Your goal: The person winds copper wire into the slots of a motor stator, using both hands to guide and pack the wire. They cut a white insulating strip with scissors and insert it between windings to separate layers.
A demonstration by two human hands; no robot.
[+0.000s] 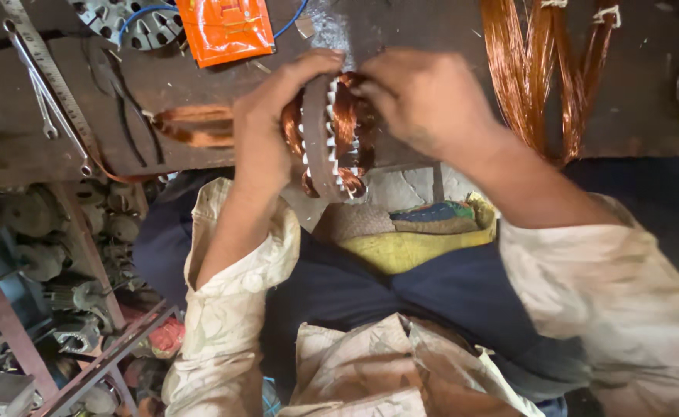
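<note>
At the near edge of the dark workbench [640, 100], the left hand [266, 127] is clasping the toothed stator ring [320, 139] upright on its rim. The right hand [424, 96] is pinching the copper winding [347, 116] threaded through it. Loose copper coils [536, 69] are hanging to the right, well apart.

Place: a motor-repair workshop (cramped, grimy)
Evidence: copper wire coils [536, 69], spanners [44, 104] on a worn bench [633, 116] — motor parts [38, 232] heaped below

Cream floral-patterned sleeves [223, 309], rolled at the forearms, over dark trousers [447, 289].
</note>
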